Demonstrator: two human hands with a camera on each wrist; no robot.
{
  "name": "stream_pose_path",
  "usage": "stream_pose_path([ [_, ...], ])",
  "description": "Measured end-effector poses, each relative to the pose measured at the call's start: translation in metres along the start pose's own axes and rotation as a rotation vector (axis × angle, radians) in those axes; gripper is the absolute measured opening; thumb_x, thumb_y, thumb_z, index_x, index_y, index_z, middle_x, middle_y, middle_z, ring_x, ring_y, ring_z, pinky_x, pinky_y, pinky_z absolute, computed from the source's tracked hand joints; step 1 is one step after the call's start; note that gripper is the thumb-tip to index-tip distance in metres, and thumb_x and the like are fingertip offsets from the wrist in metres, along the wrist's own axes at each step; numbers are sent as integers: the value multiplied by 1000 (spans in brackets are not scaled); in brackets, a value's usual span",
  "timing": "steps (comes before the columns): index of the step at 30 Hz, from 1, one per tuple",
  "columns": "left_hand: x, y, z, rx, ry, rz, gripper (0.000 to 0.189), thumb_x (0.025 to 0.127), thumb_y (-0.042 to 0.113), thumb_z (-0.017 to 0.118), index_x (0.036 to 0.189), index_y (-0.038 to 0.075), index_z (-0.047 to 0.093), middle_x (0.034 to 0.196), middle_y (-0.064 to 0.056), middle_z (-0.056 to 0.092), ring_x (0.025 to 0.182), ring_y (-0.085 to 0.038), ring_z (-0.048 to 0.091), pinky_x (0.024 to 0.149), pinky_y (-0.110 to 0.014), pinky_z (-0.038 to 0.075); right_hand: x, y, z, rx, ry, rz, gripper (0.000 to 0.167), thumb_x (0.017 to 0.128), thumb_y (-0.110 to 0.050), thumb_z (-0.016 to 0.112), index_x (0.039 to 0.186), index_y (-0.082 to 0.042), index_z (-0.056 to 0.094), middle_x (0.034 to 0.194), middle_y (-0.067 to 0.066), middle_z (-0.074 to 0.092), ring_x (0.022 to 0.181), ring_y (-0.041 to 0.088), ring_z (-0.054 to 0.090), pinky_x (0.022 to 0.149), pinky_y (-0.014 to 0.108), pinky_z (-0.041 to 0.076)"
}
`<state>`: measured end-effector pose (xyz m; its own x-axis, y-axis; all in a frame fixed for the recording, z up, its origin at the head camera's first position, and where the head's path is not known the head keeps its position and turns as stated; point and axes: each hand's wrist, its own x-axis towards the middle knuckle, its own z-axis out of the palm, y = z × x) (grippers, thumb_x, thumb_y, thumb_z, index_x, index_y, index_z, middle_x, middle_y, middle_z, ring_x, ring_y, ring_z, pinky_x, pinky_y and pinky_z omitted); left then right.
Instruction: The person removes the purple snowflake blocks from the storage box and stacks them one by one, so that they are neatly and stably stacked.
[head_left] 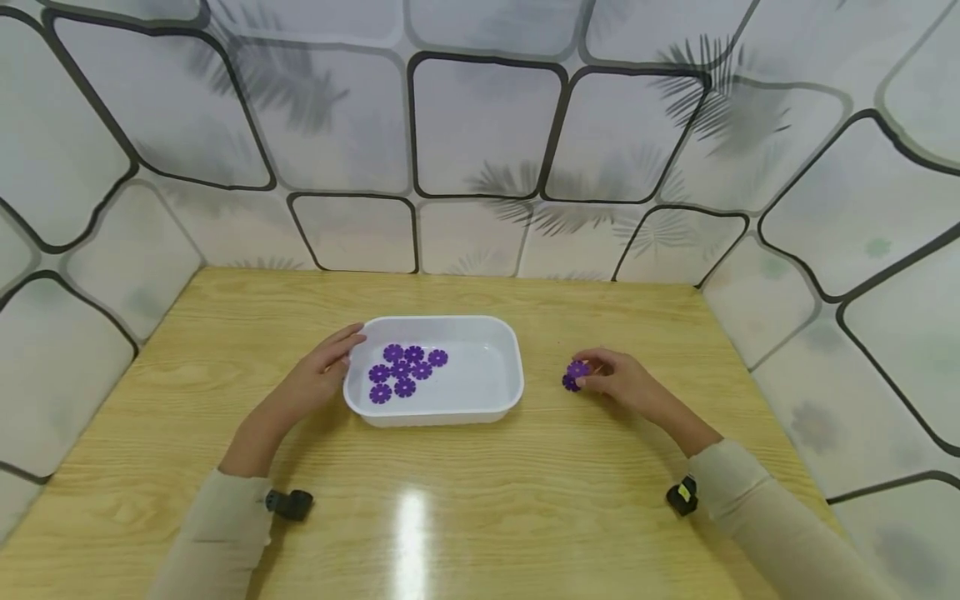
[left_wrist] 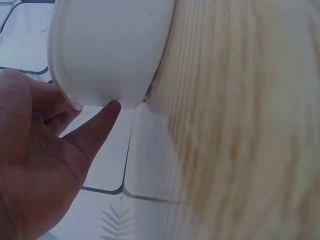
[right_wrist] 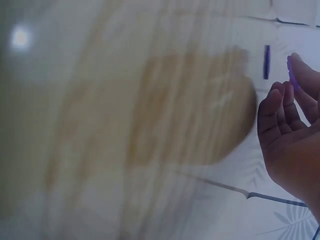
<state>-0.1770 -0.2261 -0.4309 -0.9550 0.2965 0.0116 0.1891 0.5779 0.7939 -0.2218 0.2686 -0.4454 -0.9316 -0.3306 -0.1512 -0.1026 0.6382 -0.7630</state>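
My left hand (head_left: 318,371) grips the left end of a white plastic tray (head_left: 480,417), fingers at its rim. In the left wrist view, a straight digit presses the tray's outer wall (left_wrist: 105,55). Several purple notched discs (head_left: 400,369) lie in the left half of the tray. To the right of the tray, my right hand (head_left: 626,383) pinches one purple notched disc (head_left: 577,368) between thumb and fingertips. A second purple disc (head_left: 570,382) shows just below it, partly overlapped in the head view. The right wrist view shows it edge-on as a thin purple strip (right_wrist: 266,62), apart from the fingers.
The tray stands on a pale wood-grain table (head_left: 480,483) with a bright light reflection near the front. Patterned panels (head_left: 487,125) rise behind the table and on both sides. A small black device (head_left: 290,504) sits at the left wrist, another (head_left: 682,495) at the right.
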Motion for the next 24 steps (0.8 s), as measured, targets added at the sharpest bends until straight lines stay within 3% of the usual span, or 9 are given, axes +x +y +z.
stream_pose_path([
  [5,1,-2,0,1,2,8,46,107,6,34,152,0,40,168,-13,20,154,-42,14,123,-62,18,4,9,1,-54,-15,-48,44,94,-23,73,133,-5,62,108,12,65,92,19,59,75,25,52],
  [24,1,-2,-1,-6,-6,-6,46,108,6,33,154,2,39,169,-11,18,155,-40,13,124,-61,17,8,9,4,-144,-95,-111,41,95,-18,71,131,-2,63,97,5,60,84,19,52,72,27,47],
])
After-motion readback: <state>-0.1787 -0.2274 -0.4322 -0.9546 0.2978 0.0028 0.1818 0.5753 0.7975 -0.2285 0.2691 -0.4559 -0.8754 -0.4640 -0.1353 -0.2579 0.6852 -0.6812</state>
